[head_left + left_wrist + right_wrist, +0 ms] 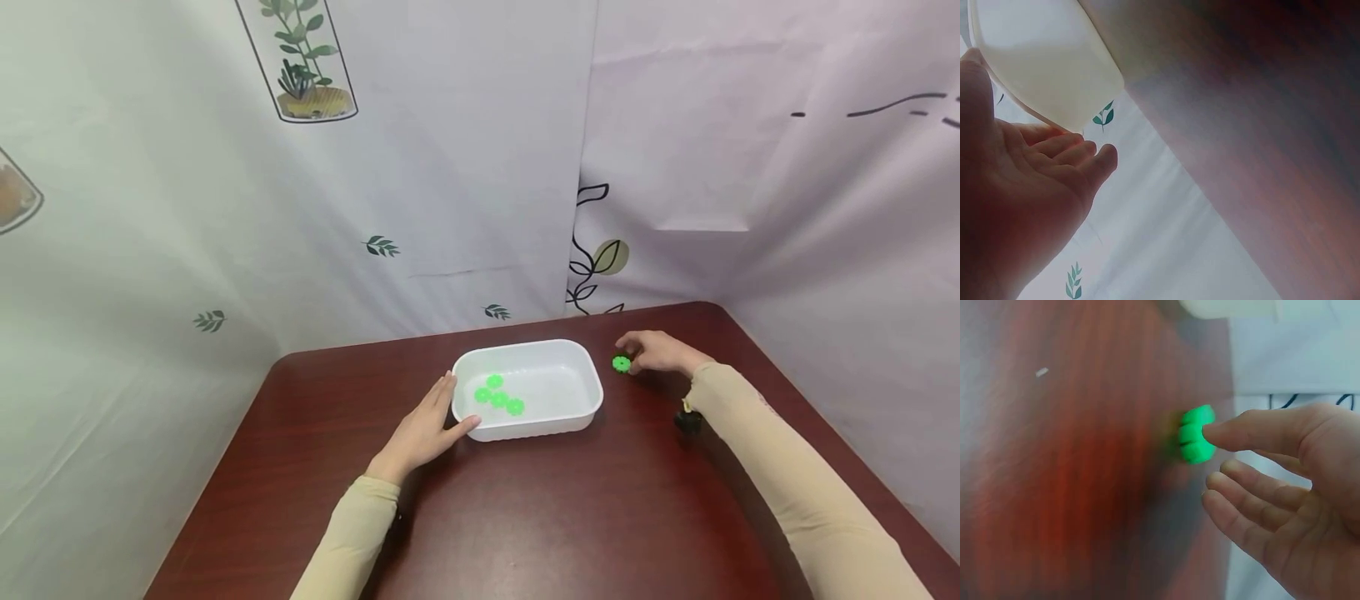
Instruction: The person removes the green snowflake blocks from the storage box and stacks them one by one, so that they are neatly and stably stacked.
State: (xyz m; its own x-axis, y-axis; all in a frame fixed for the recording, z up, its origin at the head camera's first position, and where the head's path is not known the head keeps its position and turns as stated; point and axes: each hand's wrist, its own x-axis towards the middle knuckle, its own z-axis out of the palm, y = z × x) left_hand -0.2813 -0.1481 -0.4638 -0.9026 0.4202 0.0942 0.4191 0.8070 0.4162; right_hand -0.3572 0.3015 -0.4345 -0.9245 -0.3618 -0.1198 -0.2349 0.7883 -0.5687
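Note:
A white rectangular tray (525,428) stands on the table, with several green flower-shaped pieces (499,400) lying in its left part. My left hand (420,429) rests against the tray's left end, its fingers fairly straight along that side and the thumb at the front corner. In the left wrist view, fingers (1063,147) touch the edge of the tray (1047,56). To the right of the tray, my right hand (660,351) pinches another green flower-shaped piece (621,364). The right wrist view shows the thumb (1254,429) against that piece (1196,434); the opposing fingertip is hidden.
The dark red-brown table (555,517) reaches back to a pale printed curtain (480,167), which also hangs along both sides. A black object (687,421) sits under the right wrist. A small white fleck (1042,372) shows on the tabletop.

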